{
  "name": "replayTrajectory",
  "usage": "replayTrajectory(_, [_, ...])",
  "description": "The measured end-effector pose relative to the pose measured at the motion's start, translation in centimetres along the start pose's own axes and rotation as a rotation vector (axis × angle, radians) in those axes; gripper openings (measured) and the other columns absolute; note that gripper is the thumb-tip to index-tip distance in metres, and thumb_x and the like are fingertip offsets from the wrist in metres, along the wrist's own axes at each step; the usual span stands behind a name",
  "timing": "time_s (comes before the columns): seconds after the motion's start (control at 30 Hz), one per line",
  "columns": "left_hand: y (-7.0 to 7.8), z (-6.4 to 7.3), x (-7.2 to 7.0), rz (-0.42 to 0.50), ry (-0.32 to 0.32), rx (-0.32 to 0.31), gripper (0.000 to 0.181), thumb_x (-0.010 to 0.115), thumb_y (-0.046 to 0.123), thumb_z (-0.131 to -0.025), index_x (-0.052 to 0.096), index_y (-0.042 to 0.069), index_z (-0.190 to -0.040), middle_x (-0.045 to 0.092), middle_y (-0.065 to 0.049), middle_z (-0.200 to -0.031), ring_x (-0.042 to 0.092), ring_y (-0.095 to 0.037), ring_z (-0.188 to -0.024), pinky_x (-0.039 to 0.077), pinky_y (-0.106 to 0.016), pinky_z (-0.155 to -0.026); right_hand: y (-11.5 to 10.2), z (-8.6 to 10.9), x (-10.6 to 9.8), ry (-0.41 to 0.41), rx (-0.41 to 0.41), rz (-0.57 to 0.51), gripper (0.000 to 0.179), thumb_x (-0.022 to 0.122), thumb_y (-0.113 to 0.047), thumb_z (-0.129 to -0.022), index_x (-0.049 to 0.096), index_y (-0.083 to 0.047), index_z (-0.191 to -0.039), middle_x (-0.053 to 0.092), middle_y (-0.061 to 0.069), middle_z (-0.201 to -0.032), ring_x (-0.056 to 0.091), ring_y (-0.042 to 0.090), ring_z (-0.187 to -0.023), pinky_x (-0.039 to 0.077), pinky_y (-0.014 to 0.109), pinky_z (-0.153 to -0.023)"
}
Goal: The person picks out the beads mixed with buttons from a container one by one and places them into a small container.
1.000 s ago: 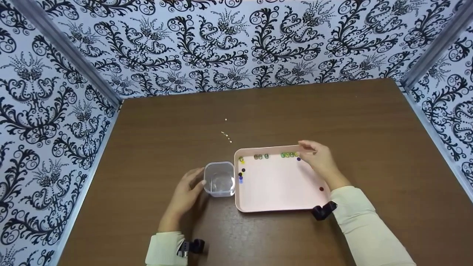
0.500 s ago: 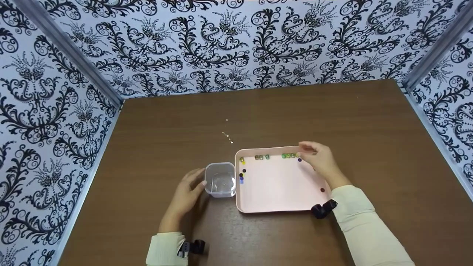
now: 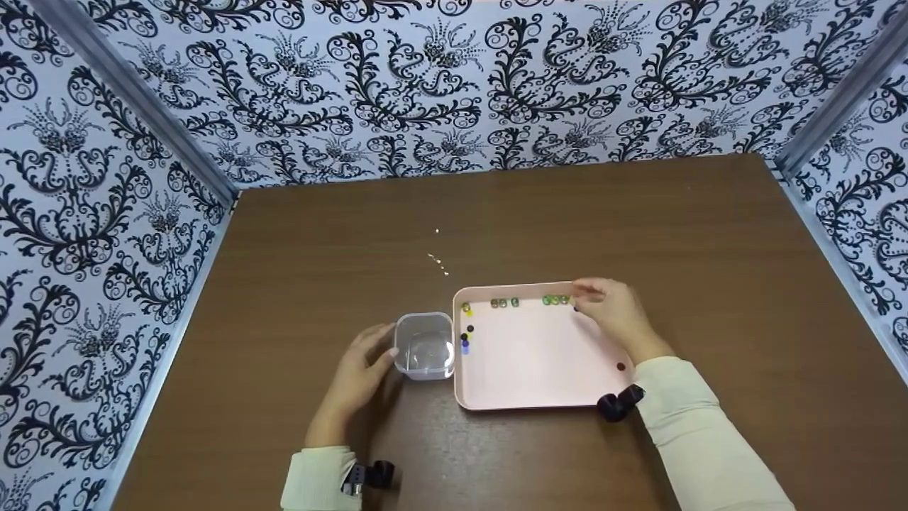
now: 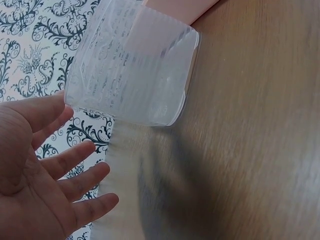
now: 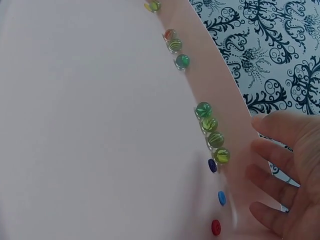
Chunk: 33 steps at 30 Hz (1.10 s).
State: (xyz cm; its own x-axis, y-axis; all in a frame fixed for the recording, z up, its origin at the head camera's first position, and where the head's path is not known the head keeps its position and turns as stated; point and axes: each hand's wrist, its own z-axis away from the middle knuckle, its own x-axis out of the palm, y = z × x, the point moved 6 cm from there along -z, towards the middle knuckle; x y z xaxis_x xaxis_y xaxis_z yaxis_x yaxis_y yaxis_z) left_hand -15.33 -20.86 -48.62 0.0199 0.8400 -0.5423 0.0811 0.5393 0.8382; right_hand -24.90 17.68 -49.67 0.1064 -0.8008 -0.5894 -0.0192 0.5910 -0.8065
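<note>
Marbles (image 5: 209, 124) are lined up in the tray (image 3: 528, 358), far side; right hand (image 3: 616, 314) near them, left hand (image 3: 358, 365) at the tub (image 3: 425, 374), fingers spread on both. If the tray's bumped, that row could get scattered.

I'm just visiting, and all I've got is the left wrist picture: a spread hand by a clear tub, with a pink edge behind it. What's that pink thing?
Observer: A pink tray; the head picture shows it lying right beside the tub.
Visitor: Is there anything in it?
Observer: Yes, four marbles sit in a close row along its far wall, seen best from the right wrist.
Visitor: Is anybody touching those?
Observer: No, the right hand is beside the row, with a gap showing between.
</note>
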Motion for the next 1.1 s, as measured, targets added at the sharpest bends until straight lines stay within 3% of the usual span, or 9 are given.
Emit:
replayTrajectory(0.47, [-0.07, 0.1, -0.02, 0.004, -0.004, -0.001, 0.039, 0.061, 0.01, -0.093, 0.057, -0.003, -0.13, 0.048, -0.028, -0.136, 0.04, -0.045, -0.13, 0.03, -0.059, -0.109, 0.22, -0.34, 0.44, -0.06, 0.006, 0.05, 0.035, 0.068, -0.01, -0.088, 0.065, 0.001, -0.121, 0.06, 0.024, -0.121, 0.055, 0.039, -0.115, 0.047, 0.048, -0.097])
replayTrajectory(0.77, [-0.26, 0.0, -0.08, -0.005, 0.004, 0.012, 0.039, 0.062, 0.009, -0.093, 0.057, -0.003, -0.13, 0.049, -0.029, -0.135, 0.041, -0.045, -0.13, 0.029, -0.059, -0.11, -0.1, -0.49, 0.52, -0.042, -0.059, 0.081, 0.03, 0.069, -0.004, -0.084, 0.068, 0.003, -0.114, 0.064, 0.023, -0.113, 0.056, 0.038, -0.111, 0.046, 0.049, -0.097])
replayTrajectory(1.1, [-0.34, -0.08, 0.02, 0.006, 0.0, 0.012, 0.039, 0.062, 0.008, -0.092, 0.058, -0.003, -0.13, 0.049, -0.028, -0.136, 0.041, -0.045, -0.13, 0.028, -0.059, -0.11, -0.09, -0.48, 0.47, -0.045, -0.041, 0.123, 0.031, 0.07, -0.003, -0.084, 0.069, 0.002, -0.114, 0.062, 0.025, -0.119, 0.051, 0.042, -0.118, 0.039, 0.053, -0.103])
